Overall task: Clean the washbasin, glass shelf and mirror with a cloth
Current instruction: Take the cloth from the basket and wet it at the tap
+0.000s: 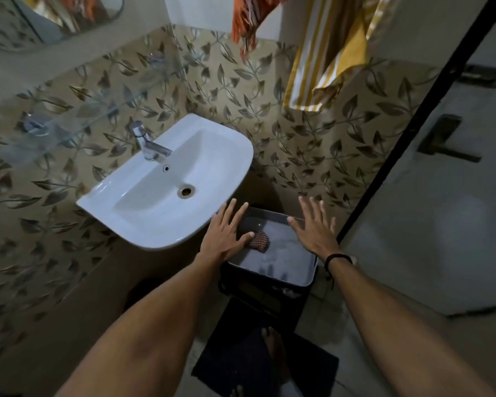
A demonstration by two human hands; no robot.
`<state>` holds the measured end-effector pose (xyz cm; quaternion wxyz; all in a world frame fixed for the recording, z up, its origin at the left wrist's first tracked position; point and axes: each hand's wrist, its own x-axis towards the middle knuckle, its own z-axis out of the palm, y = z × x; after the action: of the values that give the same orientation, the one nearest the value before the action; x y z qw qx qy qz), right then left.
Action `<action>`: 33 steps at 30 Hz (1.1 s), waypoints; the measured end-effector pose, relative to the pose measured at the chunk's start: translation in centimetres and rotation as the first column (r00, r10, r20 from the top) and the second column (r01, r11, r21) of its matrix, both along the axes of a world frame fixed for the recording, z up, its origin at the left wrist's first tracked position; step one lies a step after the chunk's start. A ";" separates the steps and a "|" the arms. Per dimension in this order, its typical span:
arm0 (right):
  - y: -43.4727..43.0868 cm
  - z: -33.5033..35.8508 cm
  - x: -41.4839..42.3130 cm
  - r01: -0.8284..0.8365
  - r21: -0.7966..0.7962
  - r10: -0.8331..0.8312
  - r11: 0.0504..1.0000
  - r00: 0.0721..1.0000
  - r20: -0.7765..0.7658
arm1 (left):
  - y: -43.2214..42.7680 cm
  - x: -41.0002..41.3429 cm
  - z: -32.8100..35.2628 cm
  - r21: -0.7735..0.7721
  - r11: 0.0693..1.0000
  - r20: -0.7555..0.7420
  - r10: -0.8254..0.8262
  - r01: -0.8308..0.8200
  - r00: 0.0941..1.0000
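Both hands hang flat with fingers spread, gripping nothing. At ten o'clock the clear glass shelf [92,110] runs from eight toward one along the leaf-patterned tiles [312,144], the mirror [40,18] above it. Glossy white washbasin [166,181] stretches its long axis likewise. Left hand [226,236] overlaps the basin's rim, thumb beside a small checked cloth [259,240] lying in a grey tub [287,267]; right hand [317,227] hovers over the tub's far edge.

No readable text, label, brand, number or sign shows on anything in this view.
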<state>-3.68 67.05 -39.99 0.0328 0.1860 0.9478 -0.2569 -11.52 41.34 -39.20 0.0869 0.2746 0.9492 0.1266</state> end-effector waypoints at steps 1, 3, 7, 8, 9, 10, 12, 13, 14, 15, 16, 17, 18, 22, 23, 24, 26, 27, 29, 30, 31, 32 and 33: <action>0.3 -1.1 -0.4 -0.010 -0.008 0.011 1.000 1.000 0.026 | 0.6 -0.2 -1.1 -0.019 1.000 0.022 0.003 -0.002 1.000; 0.8 -3.3 -1.6 -0.041 -0.030 0.043 0.999 0.996 0.074 | 2.2 -0.9 -3.5 -0.047 0.999 0.097 0.019 -0.014 0.995; 1.2 -7.4 -3.7 -0.118 -0.063 0.126 0.991 0.983 0.133 | 5.1 -1.6 -8.0 -0.073 0.995 0.220 0.083 -0.069 0.972; 1.3 -8.5 -4.3 -0.135 -0.079 0.146 0.988 0.978 0.147 | 5.6 -1.9 -9.1 -0.080 0.993 0.242 0.103 -0.086 0.965; 1.3 -9.4 -5.0 -0.156 -0.091 0.169 0.984 0.973 0.155 | 6.0 -2.2 -10.2 -0.087 0.991 0.254 0.120 -0.101 0.960; 1.2 -10.6 -5.5 -0.178 -0.101 0.193 0.979 0.968 0.161 | 6.2 -2.5 -11.1 -0.095 0.989 0.267 0.136 -0.114 0.954; 1.2 -12.6 -6.7 -0.217 -0.117 0.235 0.969 0.955 0.180 | 6.3 -3.0 -12.7 -0.108 0.986 0.300 0.158 -0.131 0.941; 1.1 -13.5 -7.5 -0.232 -0.130 0.254 0.964 0.947 0.195 | 6.3 -3.3 -13.5 -0.112 0.983 0.317 0.173 -0.144 0.933; 0.9 -14.3 -8.3 -0.244 -0.142 0.270 0.959 0.940 0.208 | 6.1 -3.7 -14.2 -0.115 0.981 0.333 0.189 -0.159 0.924; 0.6 -15.0 -9.1 -0.257 -0.152 0.286 0.954 0.934 0.216 | 6.0 -4.0 -14.9 -0.120 0.977 0.349 0.208 -0.177 0.914; 0.4 -15.5 -9.7 -0.265 -0.161 0.296 0.951 0.930 0.217 | 5.8 -4.2 -15.3 -0.123 0.975 0.365 0.220 -0.187 0.905; 0.0 -16.1 -10.5 -0.269 -0.179 0.305 0.946 0.927 0.220 | 5.7 -4.5 -15.9 -0.123 0.972 0.387 0.231 -0.198 0.892; -0.3 -16.8 -11.2 -0.265 -0.203 0.309 0.943 0.921 0.235 | 5.6 -4.8 -16.3 -0.120 0.970 0.413 0.244 -0.213 0.877; -1.6 -19.0 -13.3 -0.253 -0.268 0.332 0.930 0.889 0.315 | 5.2 -5.9 -18.2 -0.091 0.954 0.528 0.290 -0.286 0.798; -1.9 -19.7 -13.7 -0.259 -0.283 0.345 0.923 0.883 0.318 | 5.1 -6.1 -18.8 -0.085 0.948 0.557 0.300 -0.306 0.774; -2.3 -20.3 -14.2 -0.273 -0.289 0.362 0.917 0.876 0.320 | 5.0 -6.3 -19.3 -0.088 0.944 0.577 0.309 -0.318 0.756; -3.1 -21.6 -14.9 -0.309 -0.284 0.394 0.908 0.860 0.325 | 4.9 -6.7 -19.9 -0.101 0.938 0.615 0.320 -0.331 0.721; -3.5 -22.2 -15.4 -0.328 -0.267 0.405 0.906 0.855 0.324 | 4.7 -7.0 -20.3 -0.106 0.937 0.625 0.322 -0.332 0.711; -4.0 -23.3 -16.1 -0.374 -0.196 0.420 0.906 0.849 0.320 | 4.4 -7.5 -21.1 -0.112 0.939 0.634 0.320 -0.326 0.704; -4.2 -23.6 -16.4 -0.399 -0.150 0.426 0.905 0.848 0.316 | 4.3 -7.8 -21.2 -0.109 0.939 0.644 0.316 -0.326 0.697; -4.3 -23.6 -16.6 -0.412 -0.114 0.427 0.904 0.850 0.308 | 4.3 -8.2 -21.5 -0.096 0.938 0.657 0.310 -0.332 0.687; -4.4 -23.5 -16.8 -0.410 -0.105 0.422 0.906 0.856 0.298 | 4.2 -8.5 -21.7 -0.082 0.937 0.668 0.304 -0.339 0.679; -4.4 -23.3 -16.7 -0.397 -0.118 0.414 0.910 0.866 0.281 | 4.1 -8.6 -21.9 -0.074 0.935 0.674 0.303 -0.346 0.674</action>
<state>-20.39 62.67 -63.31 0.2348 0.0185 0.9419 -0.2395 -20.15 45.44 -61.14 0.3932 0.0396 0.8813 0.2590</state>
